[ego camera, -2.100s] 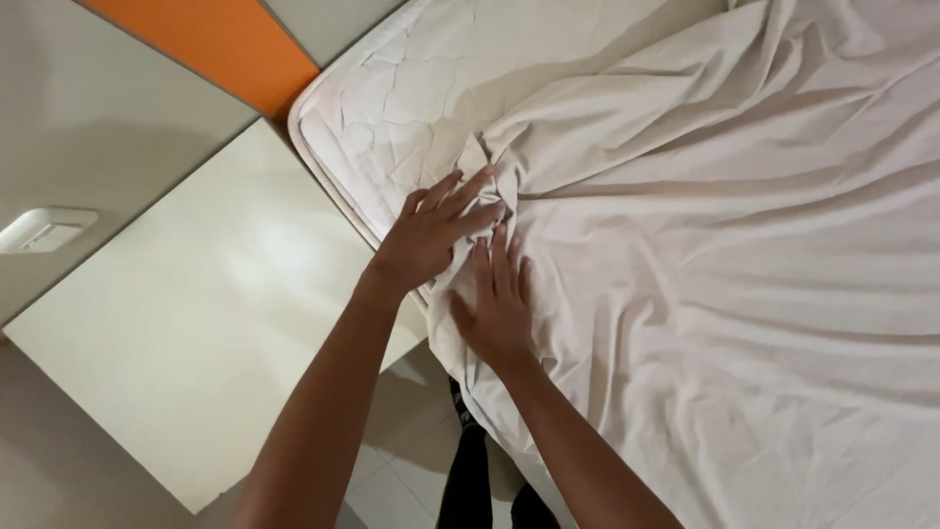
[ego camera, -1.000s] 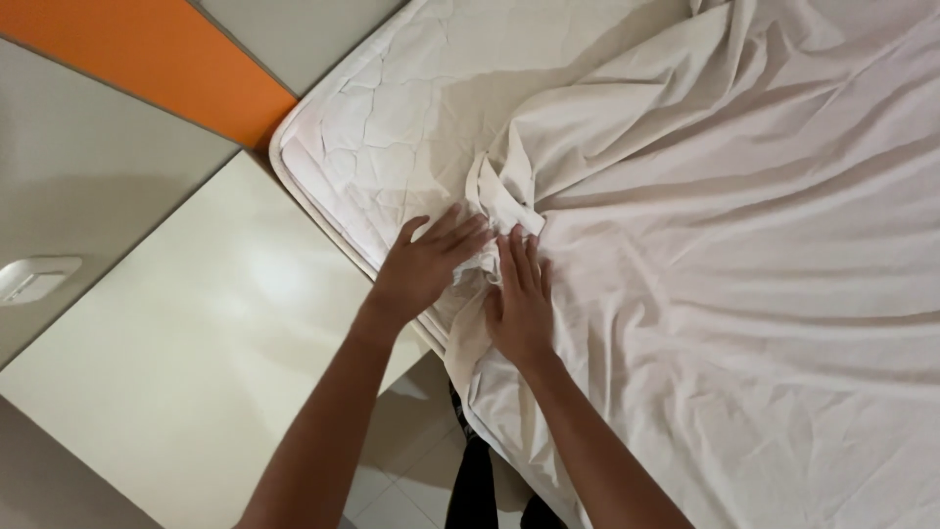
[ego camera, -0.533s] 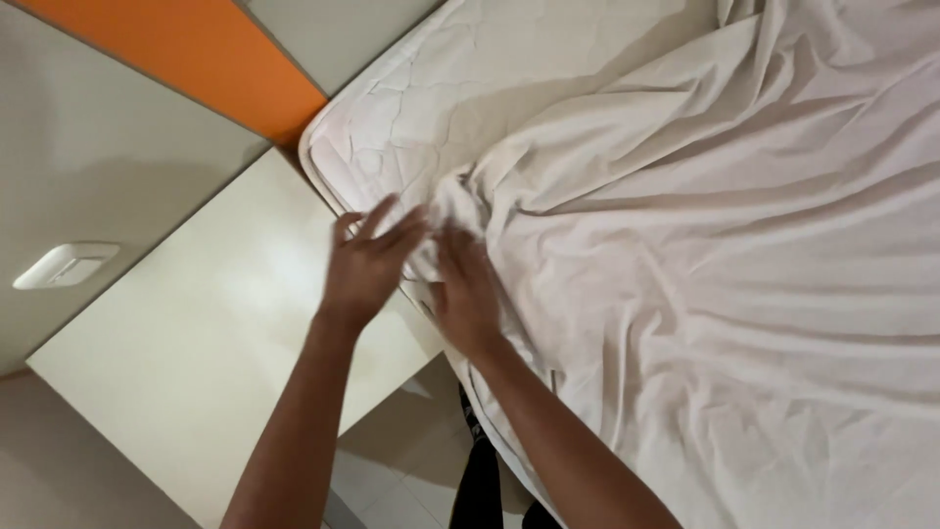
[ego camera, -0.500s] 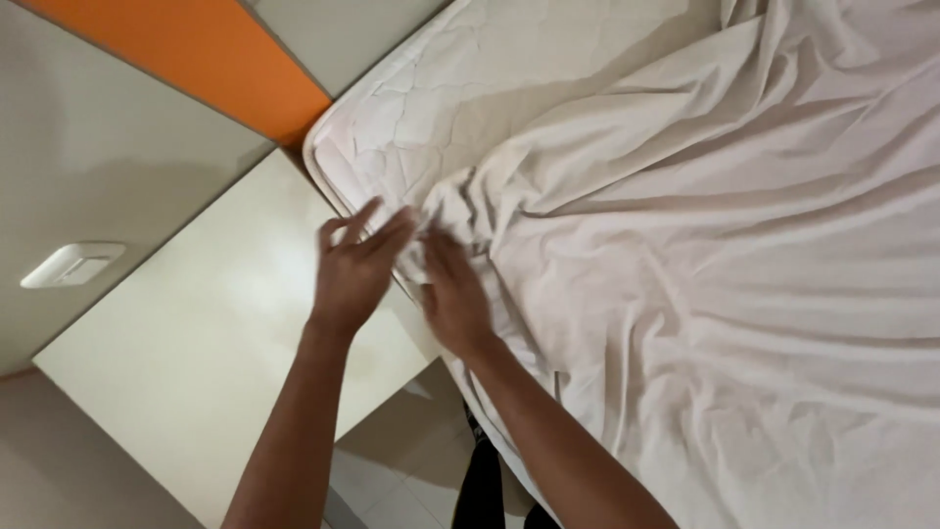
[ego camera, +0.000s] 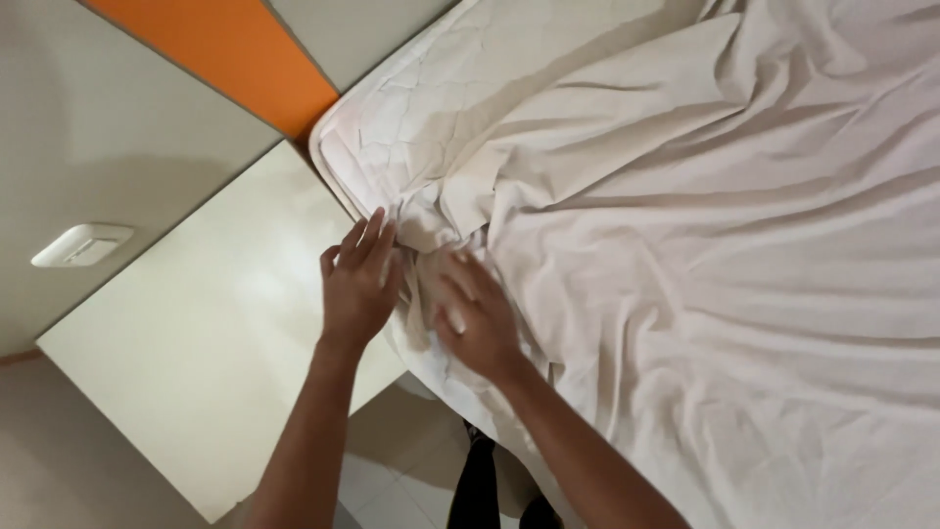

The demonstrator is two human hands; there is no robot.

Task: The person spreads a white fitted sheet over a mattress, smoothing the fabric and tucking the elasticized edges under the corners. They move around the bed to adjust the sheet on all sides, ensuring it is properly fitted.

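Both hands have slid from the mattress top toward its near edge since a moment ago. The left hand (ego camera: pixel 357 289) is open, flat against the side; the right hand (ego camera: pixel 475 318) seemingly pinches the bunched white sheet (ego camera: pixel 685 245) between them over the mattress (ego camera: pixel 411 108).

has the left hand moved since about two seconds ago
Yes. The left hand has slid off the bunched sheet toward the mattress edge, next to the cream bedside table.

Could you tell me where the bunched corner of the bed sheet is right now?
In the head view, the bunched corner of the sheet lies left of centre at the mattress edge, just above the left hand and right hand, beside the cream bedside table.
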